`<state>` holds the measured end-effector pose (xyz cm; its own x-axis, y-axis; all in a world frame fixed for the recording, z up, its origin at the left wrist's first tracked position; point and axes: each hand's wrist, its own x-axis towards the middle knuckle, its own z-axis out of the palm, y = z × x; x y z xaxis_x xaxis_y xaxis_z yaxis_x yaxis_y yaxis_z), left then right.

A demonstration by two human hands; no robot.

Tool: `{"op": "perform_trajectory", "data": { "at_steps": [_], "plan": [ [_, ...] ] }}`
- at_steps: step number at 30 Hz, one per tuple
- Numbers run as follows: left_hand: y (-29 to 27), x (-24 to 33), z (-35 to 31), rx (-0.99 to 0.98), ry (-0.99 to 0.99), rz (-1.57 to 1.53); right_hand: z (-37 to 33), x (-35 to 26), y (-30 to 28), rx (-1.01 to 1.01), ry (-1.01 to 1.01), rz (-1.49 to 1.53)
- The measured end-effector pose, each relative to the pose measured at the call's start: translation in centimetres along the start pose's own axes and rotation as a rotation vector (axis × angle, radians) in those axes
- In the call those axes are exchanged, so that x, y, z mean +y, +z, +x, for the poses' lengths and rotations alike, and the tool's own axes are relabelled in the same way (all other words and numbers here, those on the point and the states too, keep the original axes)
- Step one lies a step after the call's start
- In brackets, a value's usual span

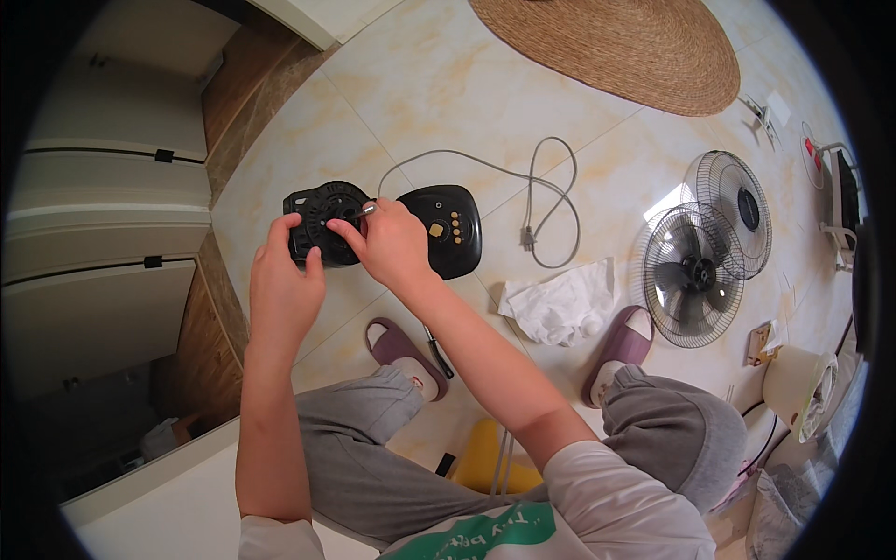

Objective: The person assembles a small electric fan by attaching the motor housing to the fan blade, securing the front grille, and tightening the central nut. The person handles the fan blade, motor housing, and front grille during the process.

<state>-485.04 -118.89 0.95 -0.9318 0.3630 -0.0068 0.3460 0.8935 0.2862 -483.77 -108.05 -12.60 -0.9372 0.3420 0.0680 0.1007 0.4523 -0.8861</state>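
Note:
On the floor in front of me lies a black electric fan's motor housing (pixel 327 198), round and vented, at the end of the fan's black base (pixel 454 257). The base has several gold buttons. My left hand (pixel 283 285) holds the housing's near left edge, fingers curled at its side. Over the housing's right part, my right hand (pixel 394 245) pinches a short metal rod (pixel 367 212) between thumb and fingers. Whether that rod is a tool or the motor's shaft, I cannot tell. The fingers hide part of the housing's face.
A grey power cord (pixel 467 157) loops right to its plug (pixel 528 239). Two wire fan guards (pixel 747 177) lie at right, one with blades (pixel 686 280). White crumpled plastic (pixel 560 303) and a black-handled tool (pixel 439 357) lie near my feet. A woven mat (pixel 625 47) lies far off; cabinets (pixel 103 219) stand left.

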Motion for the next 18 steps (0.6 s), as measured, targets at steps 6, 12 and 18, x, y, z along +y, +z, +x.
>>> {"op": "perform_trajectory", "data": {
  "at_steps": [6, 12, 18],
  "plan": [
    [0.0, -0.3, -0.1, 0.012, 0.013, -0.021, -0.1, 1.4, -0.7, 0.171, -0.231, 0.203],
    [-0.1, -0.3, -0.1, -0.007, -0.01, -0.004, 0.4, 0.8, -0.8, -0.044, -0.073, 0.067],
    [0.0, -0.3, 0.0, 0.023, 0.029, -0.005, -0.2, 1.4, -1.8, 0.009, -0.112, 0.147]
  ]
}}
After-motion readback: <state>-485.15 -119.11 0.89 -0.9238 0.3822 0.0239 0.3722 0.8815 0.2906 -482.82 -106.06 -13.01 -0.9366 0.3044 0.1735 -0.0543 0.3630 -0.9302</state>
